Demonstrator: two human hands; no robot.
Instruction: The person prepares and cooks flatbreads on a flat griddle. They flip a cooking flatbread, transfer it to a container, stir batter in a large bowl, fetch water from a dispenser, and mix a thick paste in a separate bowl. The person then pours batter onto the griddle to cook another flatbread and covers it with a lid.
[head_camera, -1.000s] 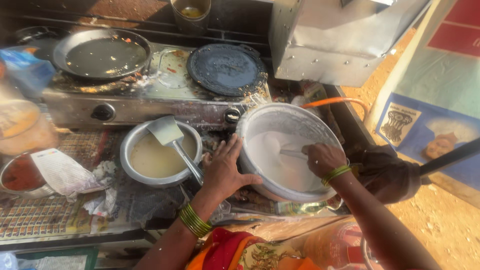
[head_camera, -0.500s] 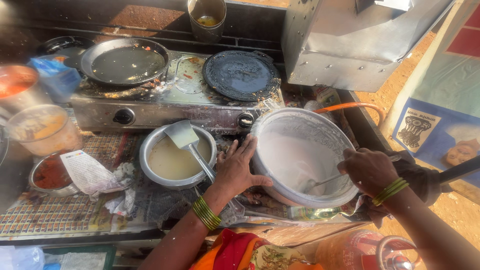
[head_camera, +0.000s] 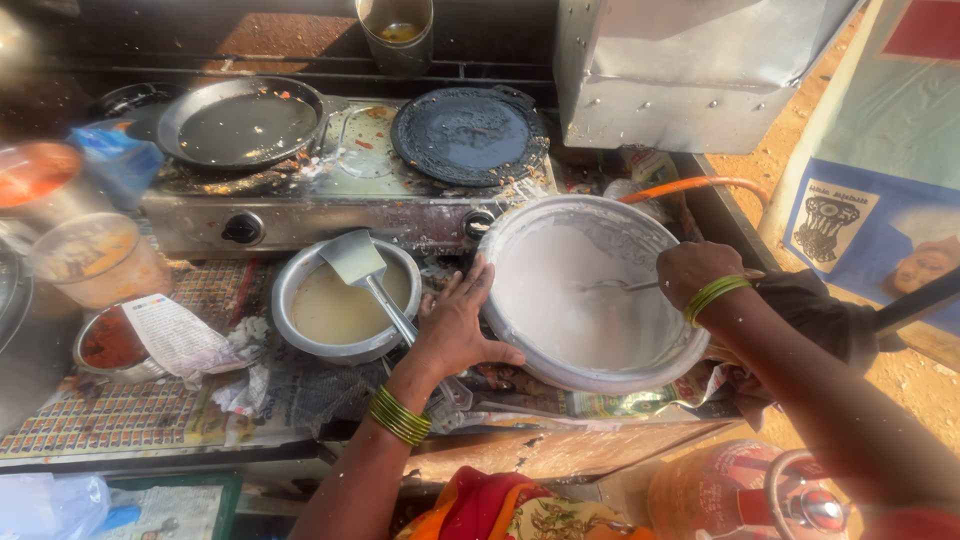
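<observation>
Stove counter: big steel pot w/ white batter.

Outdoor cooking stall in hard, low sunlight. Grimy two-burner steel gas stove on a cluttered counter lined with printed newspaper sheets. Dented, riveted sheet-metal box at upper right, catching the glare. Orange gas hose curving behind the counter. Bare reddish-brown dirt ground at right, beside a blue and teal printed poster board. Deep shadow along the back edge.
</observation>
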